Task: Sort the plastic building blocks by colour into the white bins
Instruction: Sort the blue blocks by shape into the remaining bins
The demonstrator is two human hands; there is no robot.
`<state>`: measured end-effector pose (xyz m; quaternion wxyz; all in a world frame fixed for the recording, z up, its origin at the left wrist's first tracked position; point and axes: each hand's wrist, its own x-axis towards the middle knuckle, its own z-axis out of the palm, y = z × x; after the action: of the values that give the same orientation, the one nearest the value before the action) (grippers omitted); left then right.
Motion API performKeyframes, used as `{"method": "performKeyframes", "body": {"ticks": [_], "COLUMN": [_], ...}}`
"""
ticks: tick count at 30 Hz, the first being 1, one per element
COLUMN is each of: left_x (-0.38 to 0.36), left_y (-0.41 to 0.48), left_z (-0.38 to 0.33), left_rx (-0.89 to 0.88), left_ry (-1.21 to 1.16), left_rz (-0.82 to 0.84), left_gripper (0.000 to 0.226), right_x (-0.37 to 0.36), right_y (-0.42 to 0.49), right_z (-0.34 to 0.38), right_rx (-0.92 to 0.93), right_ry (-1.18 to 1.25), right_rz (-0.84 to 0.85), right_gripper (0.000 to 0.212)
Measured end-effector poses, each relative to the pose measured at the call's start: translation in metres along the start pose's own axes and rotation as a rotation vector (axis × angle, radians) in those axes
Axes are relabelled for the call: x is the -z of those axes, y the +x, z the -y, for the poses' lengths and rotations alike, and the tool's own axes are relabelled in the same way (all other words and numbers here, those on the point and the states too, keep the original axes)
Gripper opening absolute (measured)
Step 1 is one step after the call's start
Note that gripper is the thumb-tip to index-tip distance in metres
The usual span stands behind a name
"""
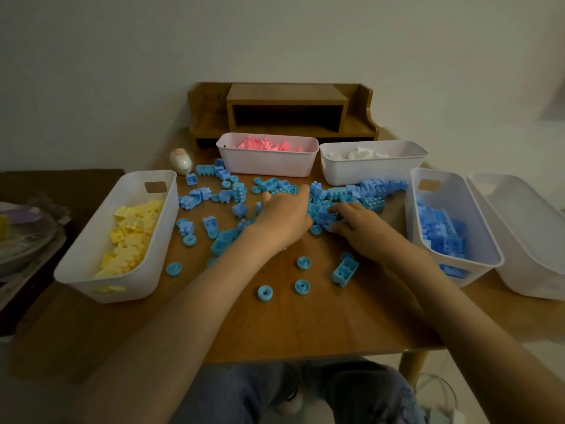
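**A:** Knees in blue trousers point(305, 390) tucked under the desk point(305, 325). What are the hands doing?

**B:** The left hand point(282, 218) lies over the loose blue blocks point(232, 191) mid-desk, fingers stretched forward. The right hand point(357, 223) has its fingers curled round a clump of them.

**A:** How will they handle?

**B:** Light, hard and slick, I'd guess, so a nudge scatters them. Pinch a brick by its long sides, or scoop several. The round wheel pieces point(264, 293) may roll toward the front edge.

**A:** Room to move?

**B:** The blue bin point(467, 203) stands just right of the pile, partly filled, so lift over its rim. The yellow bin point(101, 240) walls the left side, with the pink bin point(269, 163) and white-block bin point(367, 171) behind
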<state>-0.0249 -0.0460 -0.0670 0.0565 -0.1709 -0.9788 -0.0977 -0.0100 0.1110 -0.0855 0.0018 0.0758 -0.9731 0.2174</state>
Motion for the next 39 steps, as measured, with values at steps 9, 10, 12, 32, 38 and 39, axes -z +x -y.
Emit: {"method": "performKeyframes", "body": {"ticks": [9,10,12,32,38,39], "left_x": [-0.005,-0.004,-0.003,0.02,0.03,0.032], "left_y": [0.012,0.013,0.014,-0.014,-0.02,-0.021], "left_z": [-0.016,-0.017,-0.016,-0.019,-0.021,-0.021], "left_rx": [-0.105,-0.103,-0.087,0.075,0.389,0.418], "left_ry": [0.121,0.131,0.138,-0.963,-1.695,-1.723], "left_rz": [0.12,0.125,0.144,0.056,0.167,0.198], "left_gripper": [0.032,0.031,0.029,0.015,0.013,0.014], "right_x": [0.004,0.006,0.008,0.045,0.044,0.045], "right_y": [-0.016,-0.018,-0.019,-0.044,-0.045,-0.045], "right_z": [-0.001,-0.002,-0.001,0.023,0.028,0.029], "right_rx": [0.114,0.103,0.062,-0.397,-0.49,-0.488], "right_ry": [0.093,0.12,0.173,1.698,1.786,1.748], "right_rz": [-0.191,-0.223,-0.245,-0.047,0.084,0.058], "right_gripper": [0.031,0.028,0.024,0.028,0.035,0.033]}}
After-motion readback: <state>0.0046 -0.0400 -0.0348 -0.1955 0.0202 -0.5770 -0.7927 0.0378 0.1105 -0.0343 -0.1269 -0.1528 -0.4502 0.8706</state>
